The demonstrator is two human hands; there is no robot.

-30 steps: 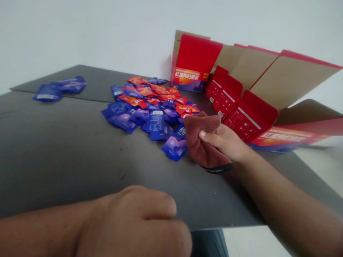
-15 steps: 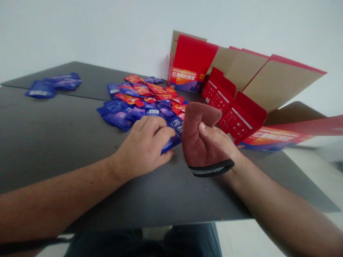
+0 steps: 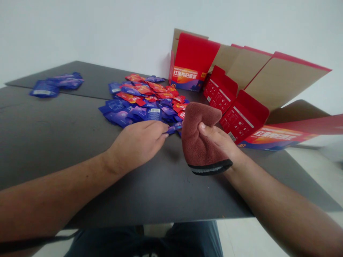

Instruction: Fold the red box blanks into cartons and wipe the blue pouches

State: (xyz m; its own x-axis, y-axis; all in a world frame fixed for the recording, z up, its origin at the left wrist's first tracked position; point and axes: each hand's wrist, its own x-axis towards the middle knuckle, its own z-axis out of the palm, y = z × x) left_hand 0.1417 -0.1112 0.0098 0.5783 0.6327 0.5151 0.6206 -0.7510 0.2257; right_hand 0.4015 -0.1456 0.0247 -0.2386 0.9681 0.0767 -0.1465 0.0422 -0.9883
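Between the thumb and fingers of my left hand (image 3: 142, 141) is the end of a blue-purple sachet (image 3: 174, 127), held at the near edge of the heap. My right hand (image 3: 218, 137) is closed on a folded brown cloth (image 3: 199, 139) with a black-bound edge; the thumb presses on its face and the cloth hides the other fingers. Behind both hands lies a heap of sachets, blue ones (image 3: 118, 116) mostly at the front and left, red ones (image 3: 158, 87) mostly at the back and right. The sachet's far end is partly covered by the cloth.
Open red boxes stand at the back right, one upright (image 3: 187, 78) and one nearer (image 3: 281, 137), their flaps raised. A small group of blue sachets (image 3: 45, 89) lies at the far left of the grey table (image 3: 53, 135). A white wall rises behind.
My left fingers have closed on the blue sachet and lifted its near edge, so it now shows nearly edge-on. My right hand keeps the brown cloth almost in place.
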